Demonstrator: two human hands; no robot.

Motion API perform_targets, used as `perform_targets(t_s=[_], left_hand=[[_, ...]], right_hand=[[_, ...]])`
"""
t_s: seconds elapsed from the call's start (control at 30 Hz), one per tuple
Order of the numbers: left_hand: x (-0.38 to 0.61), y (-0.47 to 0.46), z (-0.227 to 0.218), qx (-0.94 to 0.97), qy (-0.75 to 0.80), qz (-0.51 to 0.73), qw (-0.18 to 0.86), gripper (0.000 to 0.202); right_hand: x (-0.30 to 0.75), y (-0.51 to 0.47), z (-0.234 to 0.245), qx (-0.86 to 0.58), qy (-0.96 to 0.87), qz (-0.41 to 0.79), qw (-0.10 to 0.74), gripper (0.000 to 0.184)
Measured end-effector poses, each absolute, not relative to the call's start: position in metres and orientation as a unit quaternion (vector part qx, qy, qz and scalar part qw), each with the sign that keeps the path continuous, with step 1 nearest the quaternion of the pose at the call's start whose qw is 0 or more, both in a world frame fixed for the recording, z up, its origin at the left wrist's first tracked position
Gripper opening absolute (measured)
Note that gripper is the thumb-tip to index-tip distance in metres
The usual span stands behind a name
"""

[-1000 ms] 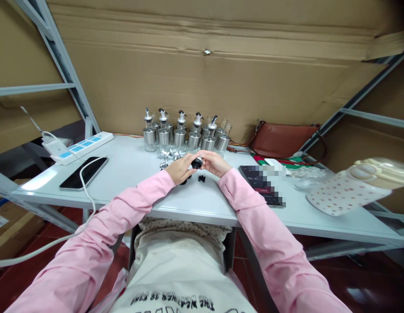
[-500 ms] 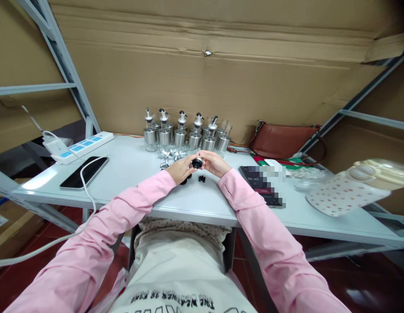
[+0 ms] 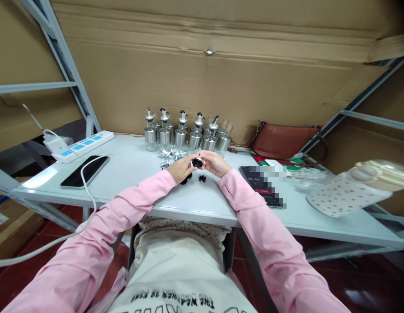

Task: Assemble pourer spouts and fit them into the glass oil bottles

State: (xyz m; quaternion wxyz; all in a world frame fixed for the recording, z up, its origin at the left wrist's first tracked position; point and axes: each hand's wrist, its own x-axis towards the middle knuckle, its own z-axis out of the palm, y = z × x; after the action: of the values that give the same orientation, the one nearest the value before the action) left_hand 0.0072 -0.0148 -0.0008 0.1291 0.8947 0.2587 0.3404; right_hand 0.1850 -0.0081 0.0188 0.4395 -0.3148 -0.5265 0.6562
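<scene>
Over the middle of the table, my left hand and my right hand hold one bottle pourer top between their fingers. Its ribbed black stopper faces me, with a pale silvery collar behind; the spout is hidden by my fingers. Small black parts lie on the table just below my hands, and more black rings are partly covered by my left hand. Beyond my left hand lies a pile of silvery spout pieces. Glass bottles with steel sleeves stand in rows behind, several with pourers fitted.
A phone with a white cable lies at the left by a power strip. At the right are a dark phone, a brown bag and a spotted drink bottle. Cardboard walls the back.
Almost nothing differs. Both hands keep the pourer top in the same place, and the whole view has shifted very slightly.
</scene>
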Motion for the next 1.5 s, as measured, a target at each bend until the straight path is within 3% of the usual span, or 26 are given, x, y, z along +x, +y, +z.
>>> perform_targets(t_s=[0.63,0.83,1.07,1.5], left_hand=[[0.005,-0.015,0.001,0.895,0.22,0.385,0.051,0.035],[0.003,-0.01,0.002,0.858,0.283,0.427,0.04,0.035],[0.001,-0.004,0.0,0.827,0.345,0.437,0.079,0.034],[0.002,-0.003,-0.003,0.838,0.314,0.437,0.091,0.035]], right_hand=[[0.18,-0.012,0.022,-0.324,-0.52,0.652,0.447,0.024],[0.178,-0.01,0.021,-0.37,-0.57,0.524,0.514,0.026],[0.169,-0.019,0.023,-0.344,-0.683,0.408,0.499,0.031],[0.171,-0.016,0.017,-0.345,-0.675,0.413,0.505,0.028]])
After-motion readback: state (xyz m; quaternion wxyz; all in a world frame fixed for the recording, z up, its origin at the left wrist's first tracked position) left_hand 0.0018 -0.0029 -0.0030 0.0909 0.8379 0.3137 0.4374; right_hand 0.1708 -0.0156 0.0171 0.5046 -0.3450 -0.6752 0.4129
